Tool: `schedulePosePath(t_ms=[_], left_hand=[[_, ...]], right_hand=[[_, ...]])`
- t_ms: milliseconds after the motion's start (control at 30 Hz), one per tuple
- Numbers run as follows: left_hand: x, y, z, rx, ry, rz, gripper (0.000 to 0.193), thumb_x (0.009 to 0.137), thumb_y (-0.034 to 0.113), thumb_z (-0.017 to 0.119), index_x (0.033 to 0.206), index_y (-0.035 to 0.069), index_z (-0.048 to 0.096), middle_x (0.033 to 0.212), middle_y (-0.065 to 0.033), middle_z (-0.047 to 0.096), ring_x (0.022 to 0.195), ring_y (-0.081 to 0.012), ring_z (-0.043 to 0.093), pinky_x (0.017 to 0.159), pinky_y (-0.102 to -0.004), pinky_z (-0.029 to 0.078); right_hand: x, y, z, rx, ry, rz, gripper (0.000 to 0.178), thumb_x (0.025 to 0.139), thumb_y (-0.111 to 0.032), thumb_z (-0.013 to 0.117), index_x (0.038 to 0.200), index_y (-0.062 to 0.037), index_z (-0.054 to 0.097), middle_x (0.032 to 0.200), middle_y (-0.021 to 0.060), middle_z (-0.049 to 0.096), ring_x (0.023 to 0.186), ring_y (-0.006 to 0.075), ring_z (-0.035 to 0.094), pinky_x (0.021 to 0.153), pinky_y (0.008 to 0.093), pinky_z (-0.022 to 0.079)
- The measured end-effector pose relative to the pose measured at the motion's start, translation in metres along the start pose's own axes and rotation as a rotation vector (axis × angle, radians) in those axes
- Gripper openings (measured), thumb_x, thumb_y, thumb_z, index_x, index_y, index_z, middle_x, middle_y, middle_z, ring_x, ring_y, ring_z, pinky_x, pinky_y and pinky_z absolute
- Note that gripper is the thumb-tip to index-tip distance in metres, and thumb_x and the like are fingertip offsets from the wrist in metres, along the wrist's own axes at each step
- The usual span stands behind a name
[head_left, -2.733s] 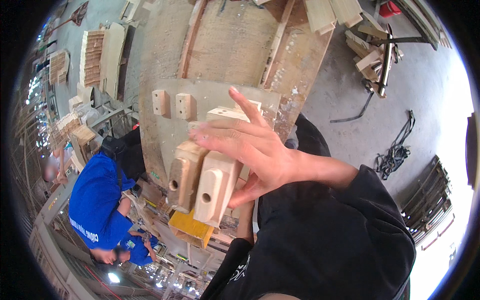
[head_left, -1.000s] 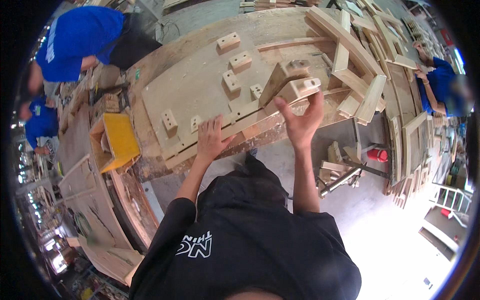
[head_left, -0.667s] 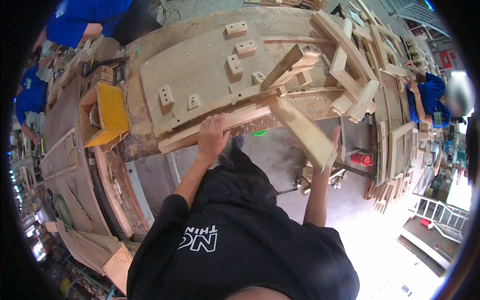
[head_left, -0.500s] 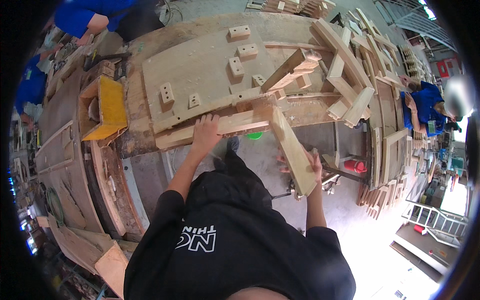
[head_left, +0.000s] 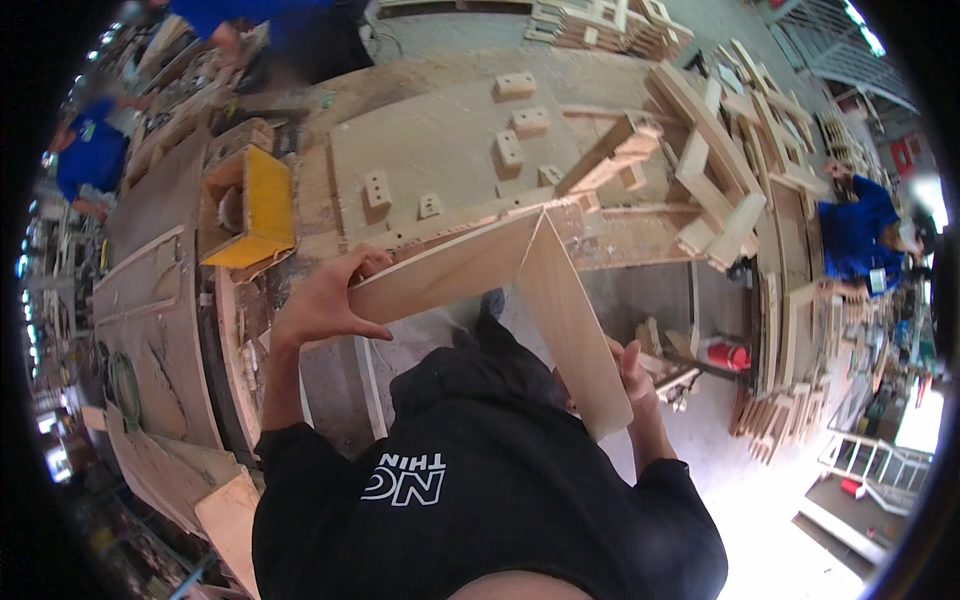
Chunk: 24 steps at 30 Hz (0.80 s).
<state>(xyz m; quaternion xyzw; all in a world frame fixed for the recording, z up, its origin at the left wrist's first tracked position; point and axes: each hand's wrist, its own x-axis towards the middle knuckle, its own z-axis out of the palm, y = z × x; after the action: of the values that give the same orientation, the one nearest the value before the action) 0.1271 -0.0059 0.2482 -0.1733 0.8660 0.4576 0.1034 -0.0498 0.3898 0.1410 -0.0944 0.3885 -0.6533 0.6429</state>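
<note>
A V-shaped wooden corner frame (head_left: 575,310), two pale boards meeting in a mitred joint, is held in front of me with its corner against the bench edge. My left hand (head_left: 318,300) grips the end of the left board, thumb on the near side and fingers curled over the far side. My right hand (head_left: 632,378) is closed round the right board near its lower end; part of its fingers is hidden behind the wood. Beyond the frame lies a flat plywood panel (head_left: 420,150) with small drilled wooden blocks (head_left: 510,149) on it.
A thick wooden piece (head_left: 610,155) juts up beside the panel. Joined wooden frames (head_left: 715,175) are piled at the right of the bench. A yellow-sided box (head_left: 268,210) stands on the left. People in blue (head_left: 860,235) work to the right and far left.
The corner frame has tilted, so its broad faces now show. My left hand has shifted left to the board's end, and the right hand has come slightly lower. The view has shifted a little.
</note>
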Motion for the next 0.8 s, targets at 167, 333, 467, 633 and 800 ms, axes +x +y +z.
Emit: schedulePosePath(t_ms=[167, 333, 467, 633, 800], left_hand=[[-0.020, 0.007, -0.035, 0.308, 0.227, 0.191, 0.058, 0.049, 0.015, 0.092, 0.097, 0.004, 0.061, 0.097, -0.0129, 0.063, 0.093, -0.0343, 0.063, 0.080, -0.0407, 0.051], [-0.014, 0.027, -0.058, 0.468, 0.514, 0.290, 0.044, 0.056, 0.008, 0.085, 0.092, 0.008, 0.061, 0.093, -0.0096, 0.060, 0.090, -0.0339, 0.063, 0.076, -0.0420, 0.050], [-0.010, 0.042, -0.073, 0.610, 0.715, 0.397, 0.030, 0.065, 0.000, 0.075, 0.090, 0.008, 0.060, 0.093, -0.0097, 0.059, 0.089, -0.0330, 0.063, 0.075, -0.0393, 0.051], [0.011, 0.061, -0.087, 0.770, 0.949, 0.717, 0.030, 0.064, 0.001, 0.074, 0.088, 0.011, 0.058, 0.096, -0.0069, 0.058, 0.094, -0.0314, 0.062, 0.076, -0.0422, 0.052], [0.037, 0.089, -0.101, 0.851, 1.104, 0.950, 0.034, 0.068, 0.002, 0.074, 0.099, 0.012, 0.066, 0.106, -0.0065, 0.061, 0.101, -0.0297, 0.063, 0.082, -0.0389, 0.053]], right_hand=[[0.018, -0.034, 0.013, -0.367, -0.173, -0.106, 0.103, 0.076, -0.075, 0.064, 0.141, 0.0040, 0.046, 0.114, 0.0190, 0.064, 0.099, 0.0296, 0.067, 0.086, 0.0397, 0.051], [0.042, -0.089, 0.055, -0.757, -0.370, -0.339, 0.091, 0.079, -0.061, 0.072, 0.140, 0.0027, 0.050, 0.126, 0.0190, 0.061, 0.119, 0.0283, 0.055, 0.103, 0.0369, 0.037], [0.050, -0.114, 0.092, -0.903, -0.346, -0.416, 0.087, 0.070, -0.043, 0.086, 0.138, -0.0006, 0.054, 0.127, 0.0202, 0.060, 0.118, 0.0295, 0.055, 0.105, 0.0384, 0.036], [0.049, -0.116, 0.101, -1.129, -0.178, -0.545, 0.087, 0.052, -0.030, 0.095, 0.129, -0.0061, 0.063, 0.111, 0.0142, 0.065, 0.107, 0.0286, 0.060, 0.109, 0.0445, 0.034], [0.045, -0.122, 0.092, -1.464, -0.016, -0.935, 0.084, 0.038, -0.025, 0.093, 0.117, -0.0088, 0.069, 0.095, 0.0063, 0.064, 0.093, 0.0243, 0.062, 0.111, 0.0573, 0.030]])
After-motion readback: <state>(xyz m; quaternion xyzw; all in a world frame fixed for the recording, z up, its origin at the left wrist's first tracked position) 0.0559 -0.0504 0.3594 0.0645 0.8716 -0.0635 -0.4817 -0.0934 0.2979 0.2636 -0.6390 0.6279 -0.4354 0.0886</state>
